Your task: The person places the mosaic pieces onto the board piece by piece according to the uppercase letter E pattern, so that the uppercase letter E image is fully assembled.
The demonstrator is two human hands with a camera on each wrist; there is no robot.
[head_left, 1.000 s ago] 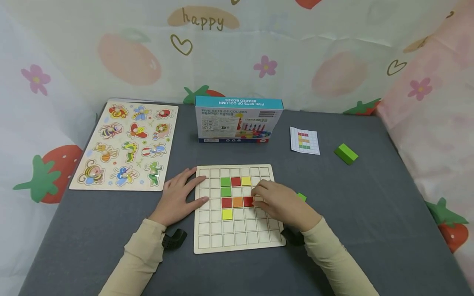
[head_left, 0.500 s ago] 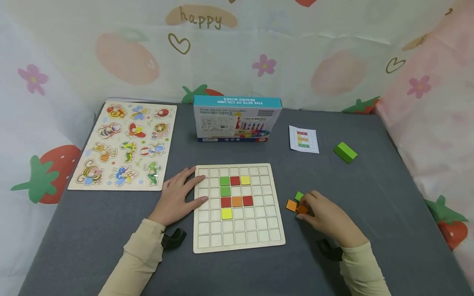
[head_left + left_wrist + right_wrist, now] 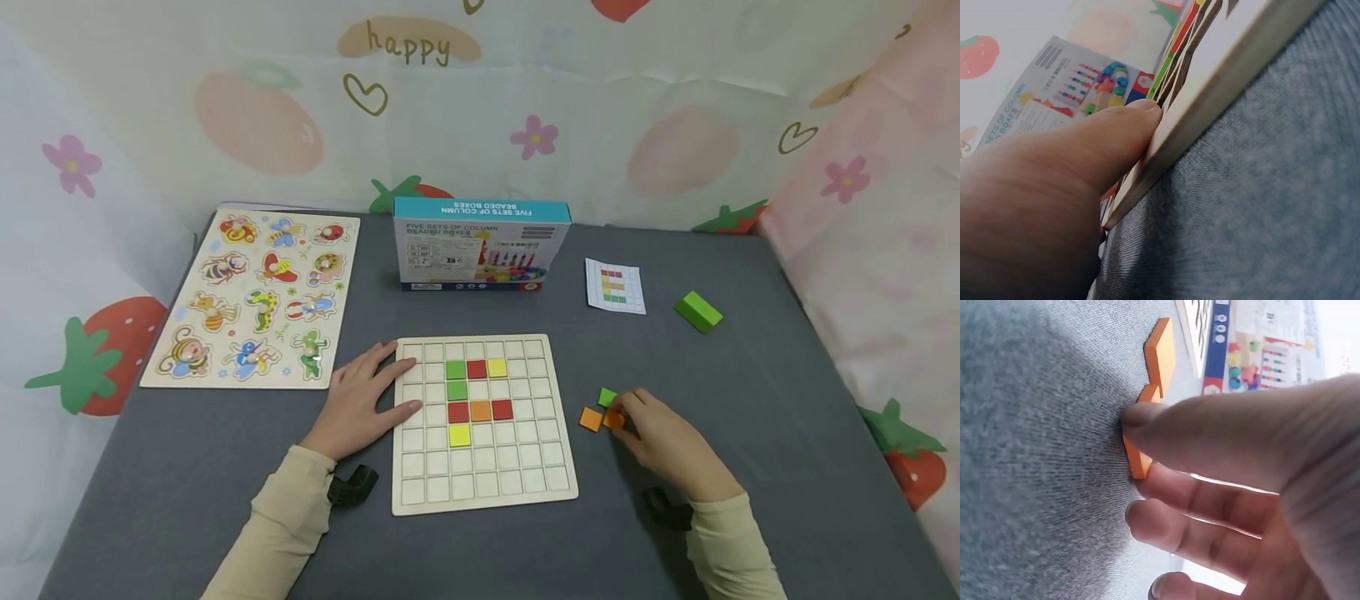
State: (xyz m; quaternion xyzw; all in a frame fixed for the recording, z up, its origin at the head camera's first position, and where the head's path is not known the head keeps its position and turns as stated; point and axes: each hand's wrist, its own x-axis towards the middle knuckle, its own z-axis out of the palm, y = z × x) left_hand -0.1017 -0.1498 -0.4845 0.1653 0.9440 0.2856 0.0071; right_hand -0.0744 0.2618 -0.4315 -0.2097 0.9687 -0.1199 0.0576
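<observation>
My left hand [image 3: 360, 408] rests with spread fingers on the left edge of a white grid board [image 3: 480, 483]. In the left wrist view its thumb [image 3: 1129, 128] lies against the board's rim. Several coloured square tiles sit in the grid, among them an orange tile [image 3: 480, 411] between two red ones. Right of the board, my right hand [image 3: 671, 446] pinches an orange tile [image 3: 1140, 465] between thumb and index finger, low at the cloth. Beside it lie another orange tile [image 3: 590, 419] and a green tile [image 3: 606, 397], partly behind the fingers.
A small pattern card [image 3: 633, 287] lies behind the tiles, with a green block [image 3: 699, 312] to its right. A printed box [image 3: 480, 246] stands behind the board. An insect puzzle board [image 3: 247, 300] lies at the back left.
My right hand has left the board for the loose tiles at the right, leaving a red tile in the grid, and now takes hold of an orange tile. The left hand stays put.
</observation>
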